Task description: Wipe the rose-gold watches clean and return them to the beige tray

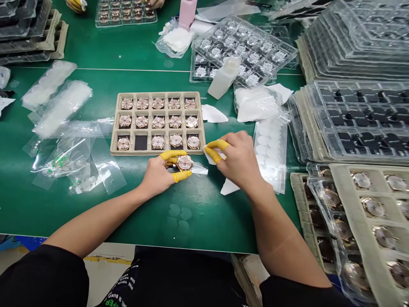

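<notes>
Left hand (158, 174) is closed on a watch (184, 163), which is gripped between yellow-covered thumb and fingers with its dial turned up; any lettering there is too small to be read. By the right hand (239, 157), a white wipe (211, 156) is pinched between yellow-covered fingertips, near the watch but apart from it.

On the shirt (128, 281), below the left hand, "YOUR" can be read in white, with a partly hidden green word underneath. Between the forearms, bare green tabletop (204, 221) is seen as far as its near edge, marked by about four faint round spots.

Just beyond the left hand, a beige tray (134, 152) is set; fourteen watches (158, 122) are held in its fifteen pockets, and in the front row, second from left, a dark pad (141, 143) is exposed. Left of that hand, two bundles of white strips (63, 108) are laid beside clear bags (108, 157).

Beside the right hand, one sheet of round white pieces (271, 157) is spread; farther right, trays are stacked (364, 119). Beyond that hand, one white bottle (224, 77) and one pink bottle (187, 13) are placed.
</notes>
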A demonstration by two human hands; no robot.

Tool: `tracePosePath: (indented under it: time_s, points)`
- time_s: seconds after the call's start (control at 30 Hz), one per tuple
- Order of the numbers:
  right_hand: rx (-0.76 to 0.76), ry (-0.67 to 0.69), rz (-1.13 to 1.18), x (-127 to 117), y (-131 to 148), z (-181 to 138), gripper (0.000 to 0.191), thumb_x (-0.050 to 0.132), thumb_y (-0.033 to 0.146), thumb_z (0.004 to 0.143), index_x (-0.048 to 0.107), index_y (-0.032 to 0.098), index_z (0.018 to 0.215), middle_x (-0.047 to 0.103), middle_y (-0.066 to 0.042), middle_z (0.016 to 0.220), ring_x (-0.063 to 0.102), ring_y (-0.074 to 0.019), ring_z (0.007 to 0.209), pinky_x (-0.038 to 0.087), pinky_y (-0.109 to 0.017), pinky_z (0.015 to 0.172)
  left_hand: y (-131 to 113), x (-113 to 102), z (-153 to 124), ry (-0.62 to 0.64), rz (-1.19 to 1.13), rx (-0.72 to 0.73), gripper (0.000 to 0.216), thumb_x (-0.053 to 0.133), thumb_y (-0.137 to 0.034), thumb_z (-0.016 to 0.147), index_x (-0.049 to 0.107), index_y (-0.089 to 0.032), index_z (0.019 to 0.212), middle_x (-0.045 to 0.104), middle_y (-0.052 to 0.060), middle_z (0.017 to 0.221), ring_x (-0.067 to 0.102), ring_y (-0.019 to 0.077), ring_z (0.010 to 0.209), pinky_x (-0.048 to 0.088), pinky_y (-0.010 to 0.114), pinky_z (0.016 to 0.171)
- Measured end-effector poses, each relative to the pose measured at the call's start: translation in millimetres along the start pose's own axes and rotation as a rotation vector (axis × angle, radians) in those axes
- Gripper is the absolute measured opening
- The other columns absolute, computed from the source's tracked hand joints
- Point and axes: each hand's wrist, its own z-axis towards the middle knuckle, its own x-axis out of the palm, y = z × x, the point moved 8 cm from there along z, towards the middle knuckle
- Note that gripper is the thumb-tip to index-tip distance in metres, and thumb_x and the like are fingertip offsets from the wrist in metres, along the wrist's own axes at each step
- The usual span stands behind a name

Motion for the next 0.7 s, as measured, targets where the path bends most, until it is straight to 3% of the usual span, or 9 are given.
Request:
tracePosePath:
  time_s: [0.07,0.13,0.23,0.33,0.5,0.7]
  points:
    - [0.105,-0.001,0.050,-10,-15,-3,0.022,0.060,0.039,0.098,0.072,0.023,0.106,0.063,-0.015,0.111,0.054,-0.0326,0.106,0.042,-0.048,0.088,-2,0,0,-0.002,-0.027,0.003,0.056,0.092,-0.027,0.065,0.073,-0.015,0.116,0.079,0.009,0.106,0.076,0.0239,0.097,0.064,0.036,0.091]
    - [0.133,0.037,0.215,-15,-14,-6,0.026,0.060,0.041,0.098,0.070,0.024,0.115,0.065,-0.014,0.118,0.056,-0.0318,0.110,0.043,-0.047,0.090,-5,0,0,0.014,-0.023,0.037,0.055,0.092,-0.029,0.066,0.073,-0.015,0.116,0.078,0.009,0.108,0.077,0.0234,0.098,0.064,0.035,0.092]
    - [0.138,0.226,0.427,-6,5,-8,0.025,0.064,0.037,0.096,0.069,0.027,0.118,0.074,-0.006,0.109,0.063,-0.0262,0.102,0.040,-0.042,0.087,-11,-1,-2,0.019,0.030,0.120,0.054,0.092,-0.031,0.068,0.073,-0.015,0.116,0.078,0.009,0.110,0.076,0.0230,0.100,0.063,0.035,0.097]
    - [0.201,0.342,0.511,2,12,-9,0.016,0.068,0.031,0.091,0.072,0.025,0.106,0.077,-0.003,0.102,0.065,-0.0247,0.097,0.036,-0.041,0.088,-17,-3,-4,0.011,0.068,0.186,0.052,0.092,-0.031,0.069,0.074,-0.015,0.116,0.079,0.008,0.109,0.076,0.0218,0.098,0.063,0.034,0.098]
    - [0.254,0.362,0.570,5,5,-9,0.012,0.066,0.032,0.089,0.072,0.022,0.091,0.076,-0.003,0.093,0.065,-0.0217,0.088,0.036,-0.041,0.089,-21,-1,-4,0.038,0.174,0.205,0.046,0.090,-0.031,0.070,0.075,-0.017,0.111,0.079,0.008,0.108,0.076,0.0210,0.095,0.063,0.033,0.093]
    - [0.247,0.334,0.540,2,2,-9,0.011,0.065,0.031,0.089,0.072,0.022,0.087,0.076,-0.003,0.090,0.064,-0.0207,0.083,0.038,-0.041,0.088,-17,2,-1,0.074,0.084,0.141,0.049,0.092,-0.030,0.067,0.075,-0.015,0.110,0.078,0.009,0.110,0.075,0.0219,0.098,0.063,0.033,0.094]
